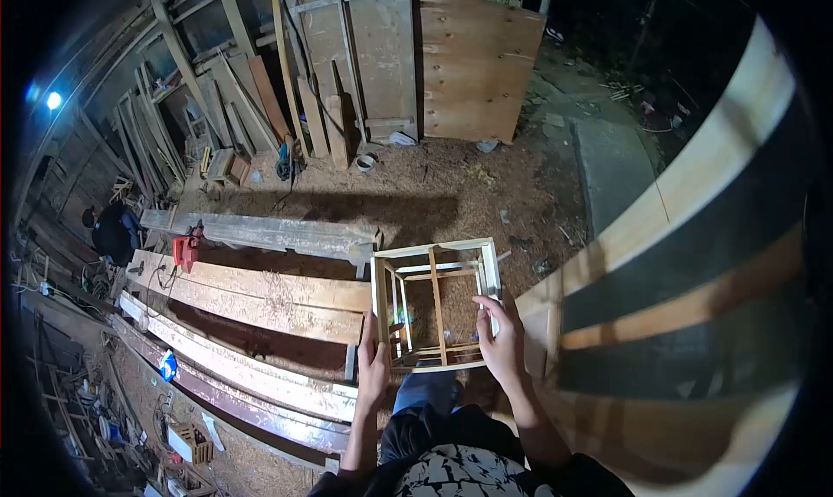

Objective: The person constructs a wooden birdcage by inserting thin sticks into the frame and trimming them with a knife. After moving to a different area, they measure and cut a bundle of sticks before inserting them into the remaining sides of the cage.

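Observation:
A box-shaped wooden frame (437, 306) of thin pale strips is held up in front of my body, its open top facing me. One darker strip runs down its middle. My left hand (373, 364) grips the frame's left side near the lower corner, fingers along the outside. On the opposite side my right hand (501, 336) is closed round the right edge, thumb and index finger near the top of the rail. My legs and the shavings-covered ground show below and through the frame.
Long planks (260, 293) lie on a low bench to the left, with a red power tool (186, 250) on them. A large pale wooden frame (677, 228) rises close on the right. Boards (328, 119) lean along the back wall. A plastic crate (190, 443) sits lower left.

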`<state>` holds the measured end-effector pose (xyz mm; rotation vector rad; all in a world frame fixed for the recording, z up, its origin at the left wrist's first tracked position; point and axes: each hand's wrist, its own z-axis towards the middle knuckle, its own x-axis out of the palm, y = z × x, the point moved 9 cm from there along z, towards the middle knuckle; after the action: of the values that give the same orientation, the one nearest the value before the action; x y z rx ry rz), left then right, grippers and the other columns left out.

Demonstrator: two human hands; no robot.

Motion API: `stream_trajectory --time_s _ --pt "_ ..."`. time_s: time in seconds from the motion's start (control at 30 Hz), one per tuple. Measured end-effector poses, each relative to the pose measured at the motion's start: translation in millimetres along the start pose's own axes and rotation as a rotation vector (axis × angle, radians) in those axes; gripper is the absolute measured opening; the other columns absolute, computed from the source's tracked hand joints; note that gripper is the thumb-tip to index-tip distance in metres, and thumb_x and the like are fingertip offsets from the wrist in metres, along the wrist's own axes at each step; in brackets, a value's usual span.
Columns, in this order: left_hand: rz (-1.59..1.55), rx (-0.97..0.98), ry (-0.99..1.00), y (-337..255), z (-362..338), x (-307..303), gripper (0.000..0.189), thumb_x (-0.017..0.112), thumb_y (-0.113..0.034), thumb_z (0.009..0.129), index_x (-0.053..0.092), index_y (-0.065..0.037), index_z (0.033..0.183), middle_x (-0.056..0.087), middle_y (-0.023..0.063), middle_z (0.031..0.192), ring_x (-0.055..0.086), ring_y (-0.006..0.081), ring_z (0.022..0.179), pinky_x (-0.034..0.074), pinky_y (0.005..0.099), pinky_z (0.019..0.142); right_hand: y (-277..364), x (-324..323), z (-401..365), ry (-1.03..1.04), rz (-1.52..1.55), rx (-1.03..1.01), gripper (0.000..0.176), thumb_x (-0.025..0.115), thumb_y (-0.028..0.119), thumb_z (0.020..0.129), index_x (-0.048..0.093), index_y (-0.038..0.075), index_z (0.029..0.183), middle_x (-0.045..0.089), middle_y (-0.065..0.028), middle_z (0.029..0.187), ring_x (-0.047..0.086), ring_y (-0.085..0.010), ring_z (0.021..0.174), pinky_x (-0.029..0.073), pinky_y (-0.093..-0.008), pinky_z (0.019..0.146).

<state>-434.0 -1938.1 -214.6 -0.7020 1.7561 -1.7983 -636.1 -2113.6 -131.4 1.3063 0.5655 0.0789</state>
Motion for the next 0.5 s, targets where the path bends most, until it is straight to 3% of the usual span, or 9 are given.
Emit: stream_trajectory --time_s 0.07,0.1,0.13,0.17,0.2,0.23,0.27,0.37,0.5 --pt "-0.085 -0.028 0.003 30 44 19 0.069 0.042 0.009 0.099 0.021 -0.001 0.164 0.033 0.0186 0.166 0.037 0.021 0.149 0.032 0.0337 0.119 9 -9 47 -0.101 -0.184 -0.307 0.027 0.062 0.001 0.096 0.07 0.005 0.121 0.068 -0.0134 0.099 0.065 -0.0222 0.093 0.052 -0.0351 0.085" --pt "-0.171 -0.062 0.013 44 65 32 0.069 0.043 0.009 0.099 0.02 0.0 0.164 0.031 0.019 0.167 0.03 0.0215 0.153 0.028 0.0347 0.122 3 -10 72 -0.089 -0.186 -0.31 0.027 0.062 0.001 0.096 0.07 0.005 0.121 0.068 -0.0134 0.099 0.065 -0.0222 0.093 0.052 -0.0351 0.085" --pt "-0.052 -0.229 -0.021 -16 83 51 0.075 0.049 0.009 0.098 0.015 0.001 0.164 0.027 0.0196 0.168 0.023 0.0232 0.157 0.023 0.0361 0.125 -6 -9 98 -0.065 -0.195 -0.279 0.027 0.064 0.002 0.094 0.07 0.007 0.12 0.067 -0.0157 0.105 0.065 -0.0302 0.099 0.053 -0.039 0.088" --pt "-0.056 -0.224 -0.034 -8 110 61 0.075 0.049 0.009 0.098 0.015 0.001 0.164 0.027 0.0196 0.168 0.023 0.0232 0.157 0.023 0.0361 0.125 -16 -6 127 -0.042 -0.201 -0.252 0.027 0.065 0.002 0.093 0.071 0.009 0.119 0.066 -0.018 0.112 0.065 -0.0382 0.105 0.054 -0.043 0.091" --pt "0.049 -0.053 -0.005 -17 143 74 0.077 0.051 0.009 0.098 0.013 0.001 0.164 0.027 0.0207 0.168 0.025 0.0241 0.156 0.025 0.0362 0.125 -25 -2 157 -0.034 -0.167 -0.234 0.021 0.063 0.005 0.098 0.072 0.006 0.118 0.069 -0.0133 0.102 0.065 -0.0222 0.095 0.051 -0.0346 0.087" --pt "0.158 0.116 0.023 -26 172 86 0.08 0.054 0.009 0.097 0.011 0.002 0.164 0.027 0.0218 0.168 0.027 0.0251 0.155 0.026 0.0363 0.124 -31 -2 186 -0.024 -0.161 -0.245 0.021 0.063 0.005 0.098 0.072 0.006 0.118 0.069 -0.0133 0.102 0.065 -0.0222 0.095 0.051 -0.0346 0.087" --pt "-0.02 -0.025 0.063 -6 203 96 0.084 0.058 0.009 0.096 0.009 0.003 0.164 0.024 0.0242 0.168 0.029 0.0274 0.154 0.028 0.0371 0.123 -41 0 219 -0.004 -0.168 -0.216 0.021 0.063 0.007 0.1 0.072 0.007 0.118 0.07 -0.013 0.103 0.065 -0.0216 0.095 0.051 -0.0344 0.087" --pt "0.202 0.115 0.03 6 297 108 0.09 0.069 -0.001 0.094 0.012 0.005 0.163 0.03 0.028 0.165 0.031 0.0279 0.152 0.029 0.0374 0.122 -57 29 314 0.056 0.118 -0.105 0.019 0.063 0.01 0.1 0.072 0.007 0.117 0.069 -0.013 0.103 0.065 -0.024 0.097 0.05 -0.0352 0.09" --pt "0.137 -0.082 0.042 8 414 118 0.089 0.071 -0.006 0.093 0.016 0.006 0.162 0.032 0.0331 0.162 0.036 0.0319 0.15 0.031 0.038 0.121 -21 51 430 0.111 -0.174 -0.248 0.02 0.065 0.008 0.097 0.072 0.006 0.116 0.063 -0.0173 0.111 0.064 -0.0324 0.104 0.05 -0.0392 0.092"
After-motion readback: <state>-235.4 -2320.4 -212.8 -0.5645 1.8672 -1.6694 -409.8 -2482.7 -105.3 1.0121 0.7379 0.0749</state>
